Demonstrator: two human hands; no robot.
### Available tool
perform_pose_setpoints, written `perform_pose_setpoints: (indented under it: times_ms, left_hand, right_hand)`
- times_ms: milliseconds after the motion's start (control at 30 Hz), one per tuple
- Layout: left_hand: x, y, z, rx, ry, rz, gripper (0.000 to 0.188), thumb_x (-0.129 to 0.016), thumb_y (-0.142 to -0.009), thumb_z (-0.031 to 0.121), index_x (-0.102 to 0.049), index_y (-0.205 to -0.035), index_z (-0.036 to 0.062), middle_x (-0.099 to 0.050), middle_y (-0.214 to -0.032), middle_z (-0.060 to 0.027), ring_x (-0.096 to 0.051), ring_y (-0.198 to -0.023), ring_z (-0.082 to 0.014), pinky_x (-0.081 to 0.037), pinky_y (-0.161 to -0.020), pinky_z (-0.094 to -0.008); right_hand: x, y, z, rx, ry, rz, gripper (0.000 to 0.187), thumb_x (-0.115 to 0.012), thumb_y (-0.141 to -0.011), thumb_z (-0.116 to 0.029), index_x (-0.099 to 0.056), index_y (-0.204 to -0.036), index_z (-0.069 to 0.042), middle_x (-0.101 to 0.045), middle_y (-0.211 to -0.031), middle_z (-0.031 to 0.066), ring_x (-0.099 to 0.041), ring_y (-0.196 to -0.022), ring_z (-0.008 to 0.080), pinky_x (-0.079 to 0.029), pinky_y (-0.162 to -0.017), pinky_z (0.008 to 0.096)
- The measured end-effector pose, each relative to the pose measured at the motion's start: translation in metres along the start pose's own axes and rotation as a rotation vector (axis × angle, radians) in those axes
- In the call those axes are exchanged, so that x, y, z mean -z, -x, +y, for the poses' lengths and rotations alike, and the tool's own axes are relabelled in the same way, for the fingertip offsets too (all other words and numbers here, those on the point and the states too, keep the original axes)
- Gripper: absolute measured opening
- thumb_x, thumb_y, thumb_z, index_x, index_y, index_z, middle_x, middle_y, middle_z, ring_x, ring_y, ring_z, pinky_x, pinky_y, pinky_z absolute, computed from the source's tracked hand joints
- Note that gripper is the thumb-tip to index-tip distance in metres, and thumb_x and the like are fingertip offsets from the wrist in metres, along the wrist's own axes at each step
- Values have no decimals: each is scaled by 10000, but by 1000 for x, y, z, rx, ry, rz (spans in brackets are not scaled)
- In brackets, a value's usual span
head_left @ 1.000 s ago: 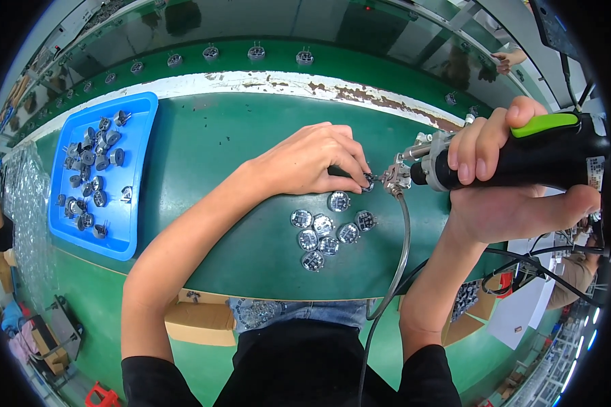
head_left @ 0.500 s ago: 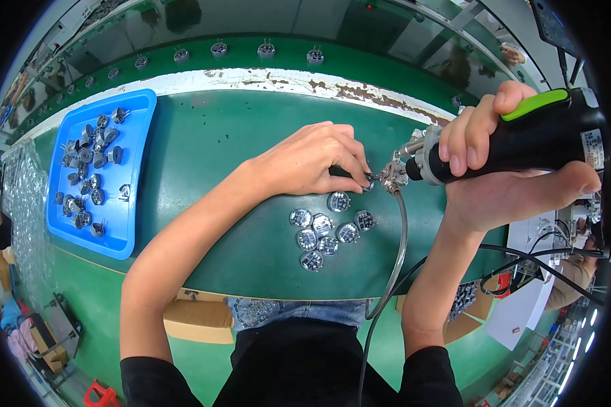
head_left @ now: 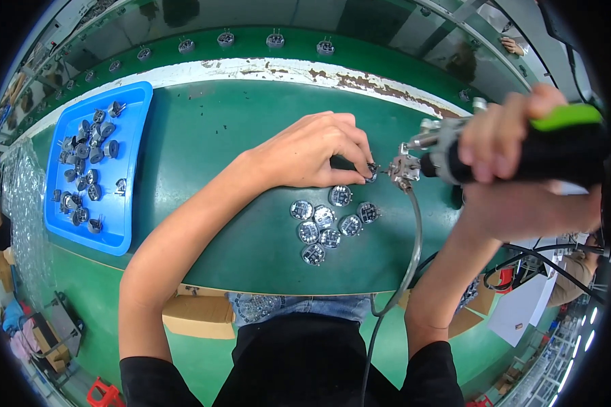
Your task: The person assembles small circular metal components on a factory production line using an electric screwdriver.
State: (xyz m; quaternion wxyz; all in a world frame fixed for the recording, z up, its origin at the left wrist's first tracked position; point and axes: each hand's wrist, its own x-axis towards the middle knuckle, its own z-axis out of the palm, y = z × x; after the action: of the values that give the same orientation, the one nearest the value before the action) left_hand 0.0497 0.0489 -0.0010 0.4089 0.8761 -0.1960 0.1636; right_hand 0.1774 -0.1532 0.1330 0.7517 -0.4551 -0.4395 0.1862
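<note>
My left hand pinches a small round electronic part between thumb and fingertips, low over the green bench. Around the black grip of a power screwdriver my right hand is wrapped, blurred by motion. The tool has a green lever on top and a metal nose pointing left, a short way from the pinched part. From that nose a clear hose hangs toward the bench's near edge. Several similar round parts with circuit boards lie in a cluster just nearer than my left hand.
A blue tray at the left holds several grey round parts. Beyond a worn white rail, more round parts stand spaced along a green strip. Black cables cross at the right. Cardboard boxes sit below the bench.
My right hand has drawn the screwdriver to the right, and its nose is farther from the pinched part. The parts beyond the rail have shifted right. My left hand keeps its pinch.
</note>
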Motion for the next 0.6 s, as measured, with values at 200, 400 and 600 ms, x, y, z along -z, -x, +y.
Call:
perform_pose_setpoints:
  times_ms: [200, 400, 600]
  left_hand:
    - [3, 1, -1, -1, 74, 2, 239, -893, -763, 133, -775, -969, 108, -772, -1085, 14, -633, -950, -240, -540, -881, -385]
    - [-5, -1, 11, 139, -39, 10, 398, -919, -751, 197, -683, -1065, 131, -696, -997, 33, -631, -977, -215, -483, -906, -388]
    - [-7, -2, 11, 170, -2, -14, 474, -926, -753, 237, -686, -1153, 151, -722, -1044, 27, -627, -1028, -197, -430, -959, -373]
  right_hand:
    - [105, 26, -48, 13, -31, -15, 1038, -410, -791, -1006, -529, -1113, -27, -482, -650, 3, -465, -507, 122, -411, -521, 285]
    - [61, 19, -31, 43, -47, -32, 1031, -431, -795, -989, -524, -1146, -24, -478, -673, -1, -465, -528, 118, -415, -546, 287]
    - [17, 18, -15, 61, -69, -60, 1025, -453, -799, -972, -518, -1178, -22, -473, -695, -5, -466, -549, 114, -418, -570, 289]
